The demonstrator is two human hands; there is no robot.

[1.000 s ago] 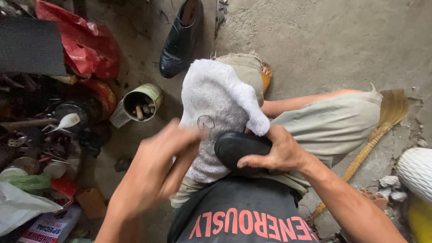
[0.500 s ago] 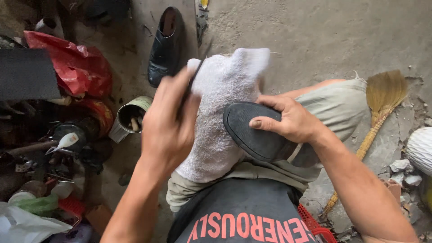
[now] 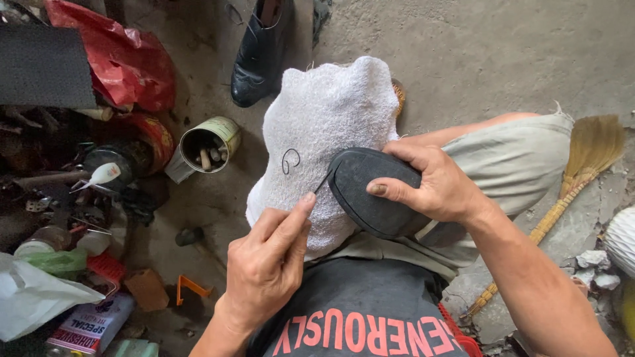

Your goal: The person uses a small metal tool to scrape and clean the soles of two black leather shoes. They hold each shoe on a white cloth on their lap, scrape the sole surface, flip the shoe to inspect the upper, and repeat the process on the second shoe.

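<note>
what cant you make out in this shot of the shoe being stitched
Head view:
- Upper of the black shoe: covered by the right hand, only the sole shows.
- Thin tool in the left hand: too small to identify.
- Contents of the tin can: shadowed.
- Black boot: cut off by top edge.

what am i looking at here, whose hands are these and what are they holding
One camera, worn on a person's head, looks down at their own lap as they sit on a concrete floor. The right hand grips a black shoe sole resting on a white towel over the knee. The left hand pinches a thin needle-like tool touching the sole's edge. A black boot, a tin can, a red bag and a broom lie around.
</note>
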